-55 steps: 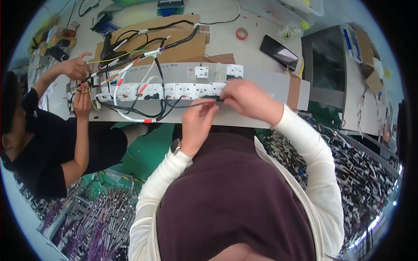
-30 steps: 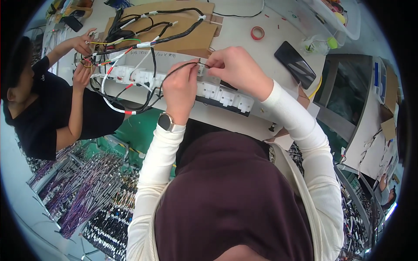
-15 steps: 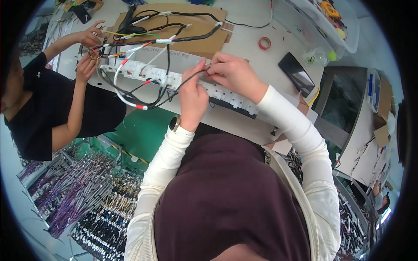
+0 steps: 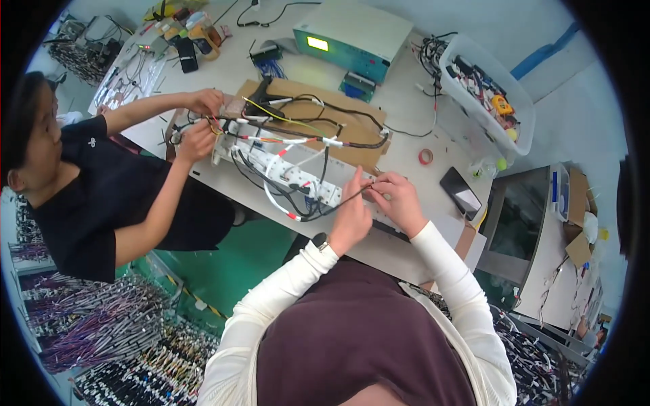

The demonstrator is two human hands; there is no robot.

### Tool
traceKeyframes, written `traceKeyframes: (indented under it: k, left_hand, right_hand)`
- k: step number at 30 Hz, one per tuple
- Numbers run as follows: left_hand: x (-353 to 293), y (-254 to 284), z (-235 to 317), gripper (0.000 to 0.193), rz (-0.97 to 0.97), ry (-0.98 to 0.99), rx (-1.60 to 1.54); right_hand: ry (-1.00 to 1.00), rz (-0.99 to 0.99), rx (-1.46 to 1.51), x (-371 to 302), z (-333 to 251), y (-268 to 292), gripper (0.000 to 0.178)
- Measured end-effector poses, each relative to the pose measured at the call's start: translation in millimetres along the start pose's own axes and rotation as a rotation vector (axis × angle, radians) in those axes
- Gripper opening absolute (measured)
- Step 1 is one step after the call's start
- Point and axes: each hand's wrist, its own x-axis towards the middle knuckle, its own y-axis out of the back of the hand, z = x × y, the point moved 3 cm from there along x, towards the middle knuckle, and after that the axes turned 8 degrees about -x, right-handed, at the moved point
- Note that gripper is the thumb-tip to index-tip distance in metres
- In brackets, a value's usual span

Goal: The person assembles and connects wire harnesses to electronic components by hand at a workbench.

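Observation:
My left hand [image 4: 352,215] is closed with a thin black cable [image 4: 336,208] pinched between thumb and fingers. My right hand [image 4: 401,201] pinches the same cable close to its end, its fingertips nearly touching the left ones. What sits at the very tip is hidden by the fingers. The cable runs leftward into a wire harness [image 4: 355,144] with black bundles, white sleeving and red bands. Below the harness lies a long rail of white blocks [image 4: 328,192] along the table's near side.
At the left, a co-worker's hands [image 4: 198,141] handle the harness's other end. Cardboard [image 4: 362,155] lies under the harness. Beyond stand a pale instrument box [image 4: 359,37] and a clear parts bin [image 4: 523,125]. Red tape [image 4: 425,156], a black phone [image 4: 460,192] and a bottle [image 4: 483,168] lie to the right.
The view has tilted up, so the instrument box and more of the bin now show, and everything sits lower and farther right. Both my hands still pinch the cable. The co-worker's upper hand has shifted slightly.

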Motion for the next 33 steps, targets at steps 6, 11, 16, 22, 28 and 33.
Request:
traceKeyframes:
  k: [6, 11, 16, 22, 28, 33]
  left_hand:
    - [1.9, 3.7, -1.4, 0.081, -0.121, -0.023, 0.069]
    - [-4.6, 11.7, -3.5, 0.082, -0.175, 0.003, 0.023]
    - [-44.5, 52.9, 15.7, 0.067, -0.386, -0.094, 0.016]
    - [-78.3, 169.5, -14.1, 0.033, -0.585, 0.386, -0.438]
    - [-82.6, 219.1, -84.9, 0.030, -0.137, 0.548, -0.440]
    - [-76.8, 224.3, -76.8, 0.028, -0.161, 0.519, -0.465]
  right_hand:
    - [-0.478, 0.106, 0.119, -0.9, 0.6, -10.5, 0.015]
    - [-0.323, 0.086, -0.067, 2.0, -5.5, -11.7, 0.015]
    - [-0.460, 0.108, 0.020, -1.5, -18.1, -15.5, 0.021]
    - [-0.658, 0.107, 0.131, -12.4, -4.8, -24.6, 0.022]
    - [-0.785, 0.156, 0.247, -11.1, -16.0, -30.4, 0.023]
    - [-0.807, 0.166, 0.222, -16.6, -14.7, -35.4, 0.024]
